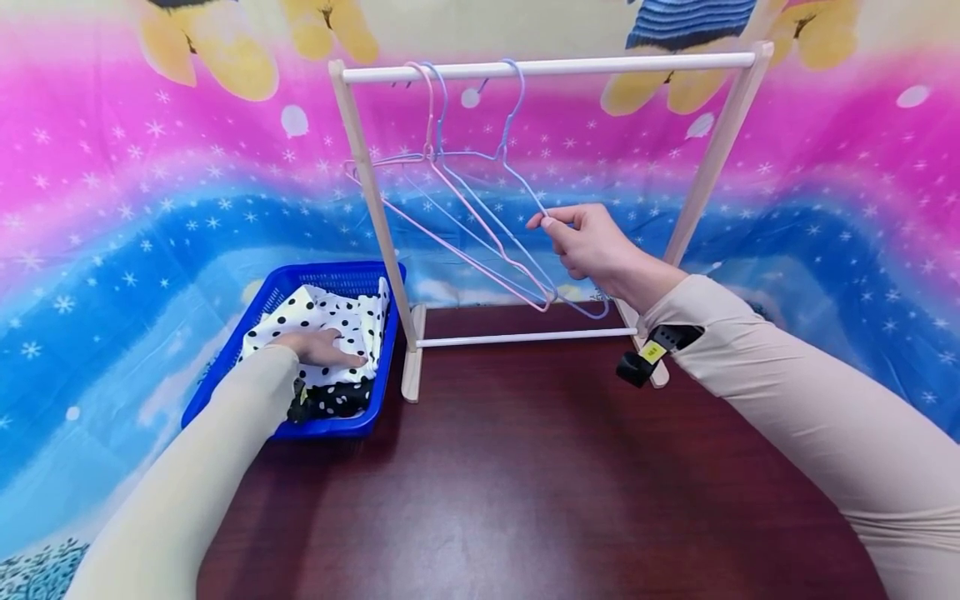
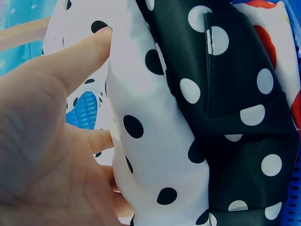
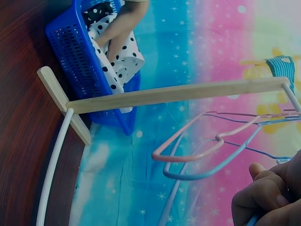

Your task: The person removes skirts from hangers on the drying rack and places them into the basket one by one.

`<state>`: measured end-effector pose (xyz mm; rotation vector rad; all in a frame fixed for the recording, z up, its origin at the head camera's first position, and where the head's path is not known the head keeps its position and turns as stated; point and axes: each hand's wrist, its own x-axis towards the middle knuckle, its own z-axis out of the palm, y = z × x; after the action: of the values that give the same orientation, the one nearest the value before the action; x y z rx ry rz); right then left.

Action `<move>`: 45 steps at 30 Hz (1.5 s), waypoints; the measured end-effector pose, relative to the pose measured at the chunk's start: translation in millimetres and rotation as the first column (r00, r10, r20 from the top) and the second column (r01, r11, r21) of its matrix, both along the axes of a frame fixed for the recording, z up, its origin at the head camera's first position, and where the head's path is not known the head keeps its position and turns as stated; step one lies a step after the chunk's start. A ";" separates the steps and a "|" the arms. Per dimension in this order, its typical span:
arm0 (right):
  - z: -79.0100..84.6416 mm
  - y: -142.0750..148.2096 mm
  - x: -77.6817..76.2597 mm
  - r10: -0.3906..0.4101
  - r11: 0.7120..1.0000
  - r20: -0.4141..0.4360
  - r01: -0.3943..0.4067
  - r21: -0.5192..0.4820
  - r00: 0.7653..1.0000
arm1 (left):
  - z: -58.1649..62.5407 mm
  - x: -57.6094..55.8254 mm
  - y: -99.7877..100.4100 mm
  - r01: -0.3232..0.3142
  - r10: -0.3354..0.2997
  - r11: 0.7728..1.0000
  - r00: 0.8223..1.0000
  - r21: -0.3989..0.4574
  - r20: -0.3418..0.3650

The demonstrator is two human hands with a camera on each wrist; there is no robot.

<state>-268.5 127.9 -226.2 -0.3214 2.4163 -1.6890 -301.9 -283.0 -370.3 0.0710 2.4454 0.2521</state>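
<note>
My right hand (image 1: 592,246) pinches the sloping arm of a blue clothes hanger (image 1: 525,179) between thumb and fingers. This hanger hooks over the top bar of a wooden clothes rack (image 1: 615,64). Further left on the bar hang a pink hanger (image 1: 430,108) and another blue hanger (image 1: 441,104). Inside the blue basket (image 1: 322,430), my left hand (image 1: 318,346) grips white cloth with black dots (image 2: 141,94); its thumb lies on the cloth, and the fingertips disappear behind the edge. Black cloth with white dots (image 2: 235,94) lies beside it.
White cloth with red patches (image 2: 269,42) shows at the basket's far side in the left wrist view. The rack's lower rod (image 1: 525,337) runs just above the dark wooden table (image 1: 510,483). A patterned backdrop (image 1: 150,208) surrounds the table.
</note>
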 end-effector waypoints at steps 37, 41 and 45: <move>3.3 -20.6 1.4 -0.011 1.000 0.015 0.011 0.002 1.000 | 11.6 8.0 0.2 -0.049 0.056 0.997 0.991 0.055 -0.123; 2.8 -22.3 0.4 -0.017 1.000 0.008 0.017 0.000 1.000 | 13.0 9.5 0.6 -0.067 0.075 0.996 0.985 0.052 -0.158; 2.0 -24.1 0.1 -0.031 0.999 0.005 0.031 0.007 1.000 | 14.4 10.9 1.9 -0.096 0.105 0.994 0.980 0.059 -0.168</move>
<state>-268.3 103.8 -224.2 -0.2797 2.4351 -1.6919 -291.0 -281.1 -356.0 -0.0090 2.6173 0.3669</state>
